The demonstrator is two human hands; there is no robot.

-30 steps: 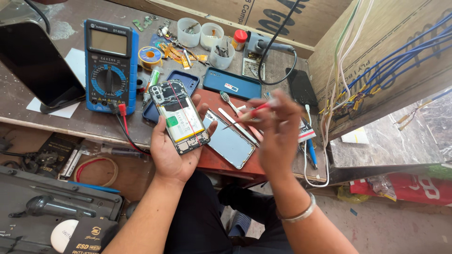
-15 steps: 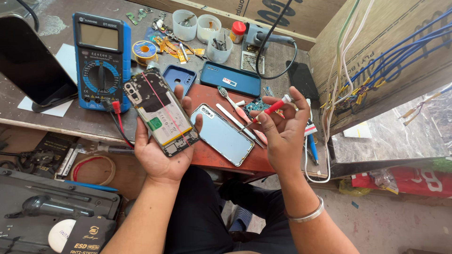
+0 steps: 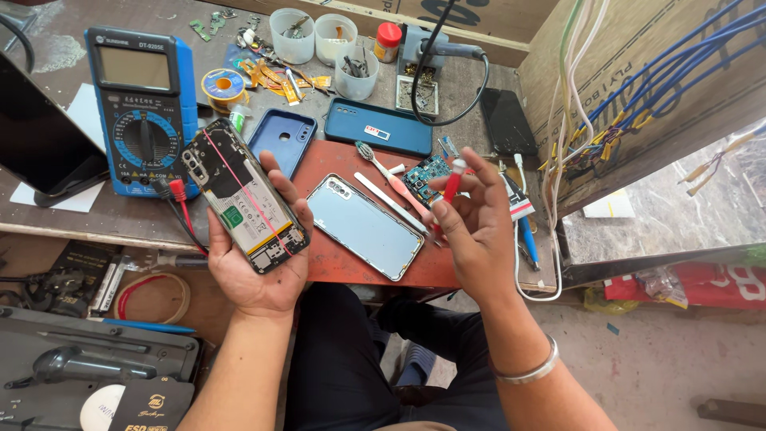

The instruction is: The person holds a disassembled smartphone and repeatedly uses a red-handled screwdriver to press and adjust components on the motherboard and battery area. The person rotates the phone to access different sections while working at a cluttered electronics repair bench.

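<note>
My left hand holds an opened phone with its back off, so the circuit boards, a black battery and a thin red wire show. My right hand is raised to the right of it, fingers pinched on a red-handled screwdriver that points down and to the left. Between the two hands a silver-blue phone back cover lies flat on a red mat. A small blue circuit board sits just behind my right hand's fingers.
A blue multimeter with red and black leads stands at the left beside a dark tablet. A blue phone case, a teal phone, a toothbrush, white plastic cups, a soldering iron stand and wall wires surround the bench.
My left hand has brought the opened phone up and left, closer to the camera. My right hand lifted off the mat with the red screwdriver.
</note>
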